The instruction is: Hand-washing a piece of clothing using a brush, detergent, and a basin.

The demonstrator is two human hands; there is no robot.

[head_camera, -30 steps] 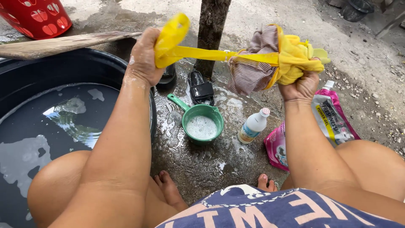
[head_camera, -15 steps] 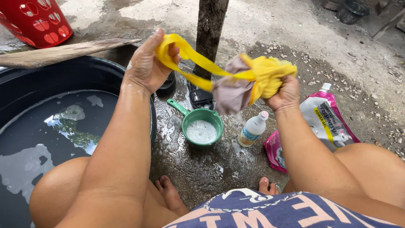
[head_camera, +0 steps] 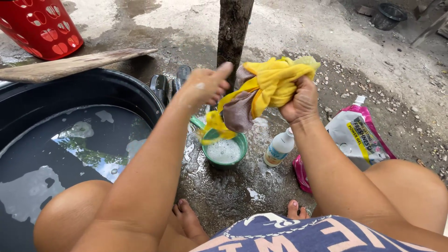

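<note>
My right hand (head_camera: 301, 99) grips a bunched wet yellow garment (head_camera: 275, 81) with a brown striped cloth (head_camera: 239, 111) wrapped in it, held up in front of me. My left hand (head_camera: 205, 86) is close beside the bundle on its left, thumb up, fingers around the yellow strip that hangs down toward the green dipper (head_camera: 224, 150). The dipper stands on the wet ground below the bundle and holds soapy water.
A large black tub of water (head_camera: 74, 154) sits at my left with a wooden board (head_camera: 70, 65) across its far rim. A red basket (head_camera: 39, 25), a wooden post (head_camera: 233, 32), black sandals (head_camera: 163, 84), a white bottle (head_camera: 279, 147) and a pink detergent pouch (head_camera: 357, 140) stand around.
The stretched yellow strip has gone slack. My left hand moved right and down toward the bundle, and my right hand drew the bundle left and lower, over the dipper.
</note>
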